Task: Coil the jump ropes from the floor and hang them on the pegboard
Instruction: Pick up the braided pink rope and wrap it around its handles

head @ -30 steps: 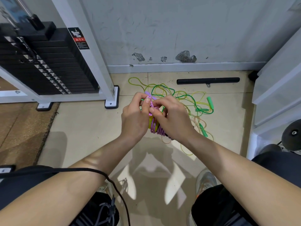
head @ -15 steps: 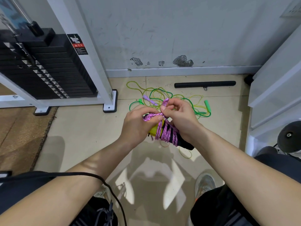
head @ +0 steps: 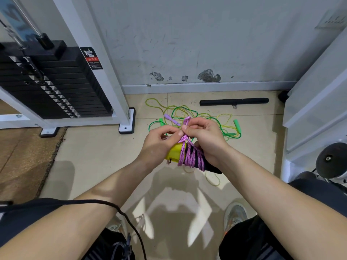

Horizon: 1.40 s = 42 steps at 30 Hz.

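Held above the floor, the pink jump rope [head: 189,158] is wound around its yellow-and-black handles [head: 175,152]; the left hand [head: 159,143] grips the yellow end while the right hand [head: 204,136] pinches a loop at the top. The braided cord looks light, soft and likely to unwind, so pinch the crossing. The green and yellow ropes [head: 197,117] lie tangled near the wall, half hidden; no pegboard shows.
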Each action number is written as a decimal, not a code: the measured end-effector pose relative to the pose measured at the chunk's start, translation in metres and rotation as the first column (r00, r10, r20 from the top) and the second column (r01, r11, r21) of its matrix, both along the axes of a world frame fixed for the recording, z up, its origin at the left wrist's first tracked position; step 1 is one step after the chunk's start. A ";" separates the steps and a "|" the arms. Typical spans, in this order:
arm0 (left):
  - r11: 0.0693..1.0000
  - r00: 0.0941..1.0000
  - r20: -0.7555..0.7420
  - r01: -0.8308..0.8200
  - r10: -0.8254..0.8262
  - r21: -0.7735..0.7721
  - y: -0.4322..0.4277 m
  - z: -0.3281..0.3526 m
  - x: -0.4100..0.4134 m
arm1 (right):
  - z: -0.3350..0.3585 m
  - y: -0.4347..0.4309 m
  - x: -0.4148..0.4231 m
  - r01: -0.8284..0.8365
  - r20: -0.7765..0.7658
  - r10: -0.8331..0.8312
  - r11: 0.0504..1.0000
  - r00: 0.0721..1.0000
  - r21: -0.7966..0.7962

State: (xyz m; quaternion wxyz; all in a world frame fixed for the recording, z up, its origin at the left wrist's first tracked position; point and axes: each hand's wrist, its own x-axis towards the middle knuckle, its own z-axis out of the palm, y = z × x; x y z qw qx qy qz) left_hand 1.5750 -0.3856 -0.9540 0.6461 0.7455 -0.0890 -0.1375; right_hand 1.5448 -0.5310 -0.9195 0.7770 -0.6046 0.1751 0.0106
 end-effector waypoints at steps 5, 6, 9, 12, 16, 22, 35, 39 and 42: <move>0.998 0.999 -0.001 0.041 -0.041 0.051 -0.001 -0.001 -0.003 | 0.003 -0.002 -0.002 0.027 -0.049 -0.027 1.000 0.998 0.009; 0.995 0.998 0.024 0.049 -0.052 0.092 -0.002 -0.002 -0.002 | 0.002 -0.003 -0.002 0.035 -0.047 -0.035 0.999 0.998 -0.006; 0.975 0.987 0.131 0.058 -0.088 0.216 -0.006 -0.004 -0.002 | -0.002 -0.005 0.002 0.051 -0.032 -0.053 0.998 0.998 -0.037; 0.927 0.974 0.180 0.062 -0.137 0.370 -0.009 -0.007 0.000 | -0.012 -0.006 0.004 0.046 -0.004 -0.046 0.994 0.999 -0.098; 0.883 0.955 0.212 0.088 -0.205 0.461 -0.008 -0.005 0.008 | -0.015 -0.005 0.007 0.030 0.035 -0.025 0.990 0.999 -0.139; 0.946 0.977 0.117 0.140 -0.180 0.293 -0.007 0.020 0.035 | 0.007 -0.010 0.028 -0.036 0.059 0.048 0.982 0.997 -0.183; 0.998 0.999 0.030 -0.015 0.016 -0.061 -0.038 0.048 0.200 | 0.017 -0.044 0.191 -0.100 0.014 0.106 0.970 0.994 -0.222; 0.997 1.000 0.030 -0.007 0.004 0.081 -0.041 0.040 0.253 | 0.018 -0.062 0.243 -0.127 -0.039 0.122 0.974 0.992 -0.185; 0.996 0.998 -0.034 0.051 -0.048 0.070 -0.044 0.074 0.270 | 0.049 -0.069 0.261 -0.134 -0.063 0.123 0.969 0.990 -0.208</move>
